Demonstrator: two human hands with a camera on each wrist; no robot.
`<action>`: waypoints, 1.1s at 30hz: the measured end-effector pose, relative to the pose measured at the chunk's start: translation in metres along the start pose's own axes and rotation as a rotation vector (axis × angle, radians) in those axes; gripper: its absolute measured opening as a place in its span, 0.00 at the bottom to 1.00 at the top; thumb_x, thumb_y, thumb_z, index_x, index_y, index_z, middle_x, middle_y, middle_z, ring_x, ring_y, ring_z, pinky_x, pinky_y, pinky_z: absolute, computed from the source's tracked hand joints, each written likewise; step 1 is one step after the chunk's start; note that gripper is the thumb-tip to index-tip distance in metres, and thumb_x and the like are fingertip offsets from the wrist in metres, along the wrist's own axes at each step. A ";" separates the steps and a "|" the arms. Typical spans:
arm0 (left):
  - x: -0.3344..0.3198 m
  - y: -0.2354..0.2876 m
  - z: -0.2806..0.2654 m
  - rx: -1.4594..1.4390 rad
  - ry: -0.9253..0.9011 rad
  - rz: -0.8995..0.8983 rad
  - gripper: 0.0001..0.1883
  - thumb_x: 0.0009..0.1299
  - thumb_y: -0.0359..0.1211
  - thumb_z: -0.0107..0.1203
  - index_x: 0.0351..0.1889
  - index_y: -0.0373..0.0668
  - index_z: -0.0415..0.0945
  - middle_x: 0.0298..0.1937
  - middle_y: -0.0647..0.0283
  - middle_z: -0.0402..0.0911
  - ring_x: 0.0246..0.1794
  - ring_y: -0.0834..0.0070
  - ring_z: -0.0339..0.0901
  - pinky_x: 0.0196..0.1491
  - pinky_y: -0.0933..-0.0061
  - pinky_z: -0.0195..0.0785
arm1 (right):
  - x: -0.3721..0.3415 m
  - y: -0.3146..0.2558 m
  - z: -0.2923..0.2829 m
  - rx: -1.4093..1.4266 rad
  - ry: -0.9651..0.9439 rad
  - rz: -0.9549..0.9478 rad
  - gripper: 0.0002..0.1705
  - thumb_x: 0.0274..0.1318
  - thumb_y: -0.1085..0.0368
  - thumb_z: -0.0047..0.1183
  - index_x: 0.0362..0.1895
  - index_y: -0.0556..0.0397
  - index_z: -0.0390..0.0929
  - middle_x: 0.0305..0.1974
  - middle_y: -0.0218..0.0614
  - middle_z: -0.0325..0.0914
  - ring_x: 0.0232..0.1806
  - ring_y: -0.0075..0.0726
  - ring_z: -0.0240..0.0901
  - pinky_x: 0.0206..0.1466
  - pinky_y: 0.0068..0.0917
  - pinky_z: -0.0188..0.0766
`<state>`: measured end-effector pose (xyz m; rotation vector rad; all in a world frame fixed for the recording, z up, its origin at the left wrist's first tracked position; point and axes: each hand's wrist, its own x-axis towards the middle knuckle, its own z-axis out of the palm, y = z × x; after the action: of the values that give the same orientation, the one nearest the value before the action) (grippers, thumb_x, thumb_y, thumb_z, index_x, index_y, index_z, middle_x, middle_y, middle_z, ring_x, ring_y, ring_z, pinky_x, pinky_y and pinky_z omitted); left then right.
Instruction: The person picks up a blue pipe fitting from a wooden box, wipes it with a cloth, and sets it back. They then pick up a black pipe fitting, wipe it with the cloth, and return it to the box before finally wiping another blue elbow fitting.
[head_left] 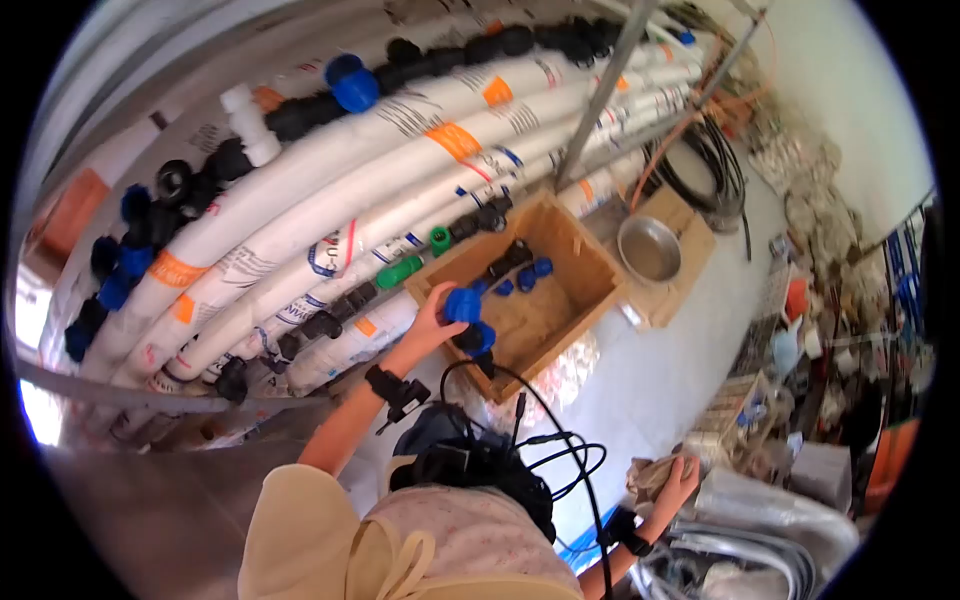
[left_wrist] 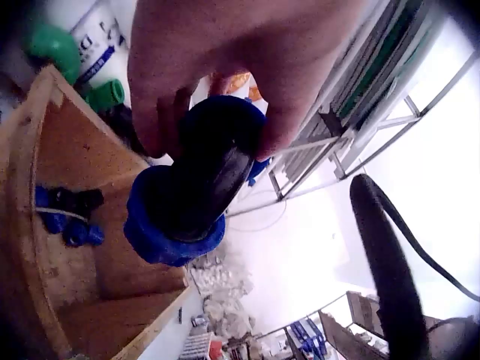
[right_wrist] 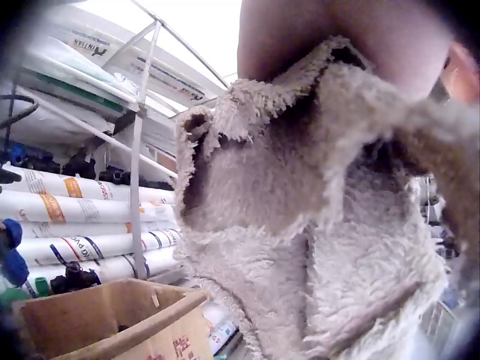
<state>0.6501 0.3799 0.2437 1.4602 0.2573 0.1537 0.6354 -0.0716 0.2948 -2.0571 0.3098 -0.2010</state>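
Observation:
In the head view my left hand (head_left: 430, 325) grips a black elbow pipe fitting with blue nuts (head_left: 463, 306), held over the near left edge of a wooden box (head_left: 572, 238). The left wrist view shows the fitting's curved black body (left_wrist: 214, 176) between thumb and fingers, a blue nut at its lower end. Inside the box lie a black fitting (head_left: 510, 258) and several blue pieces (head_left: 536, 271). Low on the right, my right hand (head_left: 682, 484) holds a fluffy beige cloth (right_wrist: 367, 255), bunched at the top and hanging in folds.
Long white wrapped pipes (head_left: 330, 170) lie behind the box, with black, blue and green fittings along them. A metal post (head_left: 600, 95) rises beside them. A steel bowl (head_left: 650, 250) sits on cardboard to the right. Black cables (head_left: 570, 440) loop before my body.

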 end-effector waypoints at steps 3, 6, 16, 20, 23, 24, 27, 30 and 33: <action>-0.031 0.010 -0.009 -0.033 0.185 0.012 0.32 0.56 0.27 0.57 0.57 0.44 0.53 0.49 0.58 0.67 0.48 0.75 0.67 0.49 0.74 0.61 | 0.026 0.005 0.000 0.009 -0.079 -0.092 0.17 0.52 0.62 0.47 0.40 0.66 0.67 0.34 0.39 0.70 0.37 0.31 0.62 0.45 0.27 0.61; -0.060 -0.011 -0.028 0.033 0.377 0.027 0.31 0.56 0.27 0.57 0.56 0.43 0.54 0.46 0.58 0.70 0.43 0.75 0.70 0.46 0.75 0.64 | 0.049 0.009 0.015 0.037 -0.135 -0.184 0.11 0.50 0.65 0.47 0.32 0.61 0.68 0.26 0.35 0.68 0.30 0.28 0.61 0.36 0.26 0.62; -0.199 -0.037 -0.023 0.013 0.841 -0.236 0.32 0.51 0.35 0.61 0.54 0.44 0.58 0.32 0.67 0.71 0.26 0.82 0.66 0.24 0.83 0.56 | 0.059 -0.022 0.055 0.013 -0.453 -0.272 0.07 0.50 0.68 0.46 0.29 0.61 0.67 0.22 0.37 0.67 0.26 0.26 0.60 0.32 0.26 0.62; -0.220 -0.036 -0.017 -0.055 0.883 -0.270 0.35 0.52 0.37 0.60 0.56 0.40 0.55 0.34 0.65 0.72 0.26 0.83 0.66 0.22 0.84 0.56 | 0.045 -0.022 0.038 0.081 -0.310 -0.407 0.06 0.49 0.69 0.46 0.29 0.61 0.67 0.21 0.36 0.67 0.24 0.27 0.60 0.30 0.26 0.61; -0.229 -0.053 -0.032 0.028 0.848 -0.236 0.36 0.50 0.37 0.62 0.55 0.38 0.56 0.36 0.63 0.71 0.30 0.80 0.68 0.28 0.80 0.59 | 0.033 -0.009 0.022 0.107 -0.261 -0.371 0.06 0.48 0.69 0.46 0.28 0.60 0.68 0.20 0.36 0.67 0.24 0.29 0.60 0.31 0.27 0.61; -0.231 -0.064 -0.040 0.058 0.854 -0.192 0.36 0.49 0.37 0.63 0.54 0.38 0.57 0.37 0.62 0.72 0.33 0.78 0.69 0.33 0.77 0.62 | 0.030 -0.009 0.017 0.115 -0.248 -0.363 0.06 0.48 0.69 0.46 0.28 0.60 0.68 0.21 0.37 0.67 0.24 0.29 0.60 0.31 0.27 0.61; -0.239 -0.070 -0.056 0.102 0.857 -0.152 0.36 0.46 0.36 0.64 0.53 0.37 0.59 0.43 0.57 0.70 0.42 0.72 0.69 0.46 0.74 0.62 | 0.013 -0.016 0.012 0.120 -0.187 -0.402 0.06 0.48 0.69 0.47 0.27 0.60 0.68 0.21 0.36 0.67 0.24 0.29 0.60 0.31 0.27 0.62; -0.256 -0.085 -0.059 0.068 0.888 -0.146 0.37 0.46 0.36 0.64 0.53 0.36 0.59 0.44 0.56 0.71 0.43 0.71 0.69 0.47 0.73 0.62 | -0.011 -0.018 0.009 0.057 -0.182 -0.436 0.07 0.48 0.68 0.47 0.28 0.60 0.67 0.20 0.37 0.67 0.24 0.28 0.61 0.30 0.27 0.62; -0.276 -0.094 -0.072 0.067 0.853 -0.210 0.38 0.45 0.36 0.64 0.54 0.36 0.58 0.45 0.55 0.71 0.44 0.70 0.70 0.48 0.72 0.62 | -0.041 -0.021 0.006 0.086 -0.173 -0.357 0.07 0.46 0.69 0.48 0.28 0.62 0.69 0.20 0.43 0.70 0.23 0.33 0.66 0.30 0.30 0.64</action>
<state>0.3603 0.3675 0.1658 1.3527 1.1096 0.6004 0.6004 -0.0444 0.3100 -2.0157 -0.1722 -0.2464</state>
